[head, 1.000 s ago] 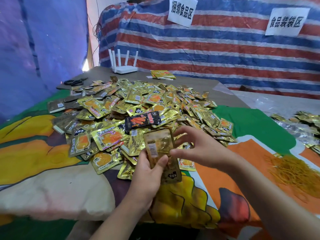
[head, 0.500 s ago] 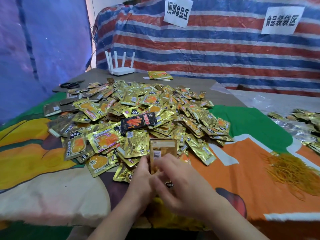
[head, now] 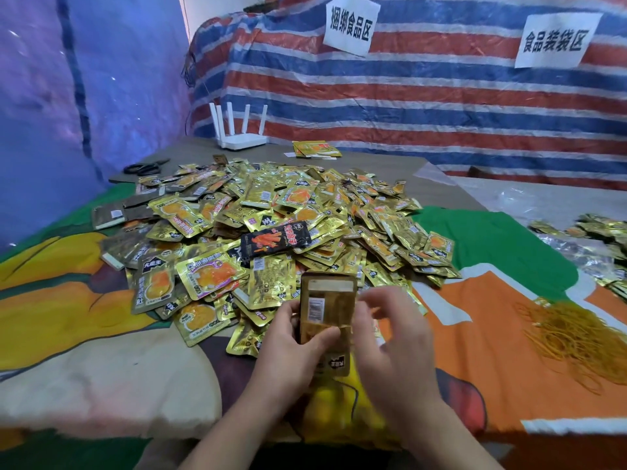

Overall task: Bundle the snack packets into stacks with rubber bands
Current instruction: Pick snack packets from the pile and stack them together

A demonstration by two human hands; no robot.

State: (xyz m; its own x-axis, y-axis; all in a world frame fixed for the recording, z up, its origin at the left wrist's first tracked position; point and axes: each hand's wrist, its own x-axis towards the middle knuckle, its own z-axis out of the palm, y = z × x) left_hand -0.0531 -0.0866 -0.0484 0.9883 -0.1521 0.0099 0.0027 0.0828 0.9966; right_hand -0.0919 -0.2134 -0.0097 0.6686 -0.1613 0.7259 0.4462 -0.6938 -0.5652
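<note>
packet heap (head: 271, 225) blocks the desk (head: 437, 195) centre from just ahead of the hands to near the router (head: 239, 139). open cloth (head: 475, 334) lies between heap and rubber band pile (head: 576, 337) on the right; bare cloth also at near left.

A tarp (head: 424, 106) striped red, white and blue hangs as the back wall, with two white paper signs (head: 351, 25) printed in black characters pinned to it. A bluish plastic sheet (head: 68, 96) forms the left wall, daylight glowing through. The table (head: 424, 184) is brown, its near half under a colourful cloth (head: 492, 252).
</note>
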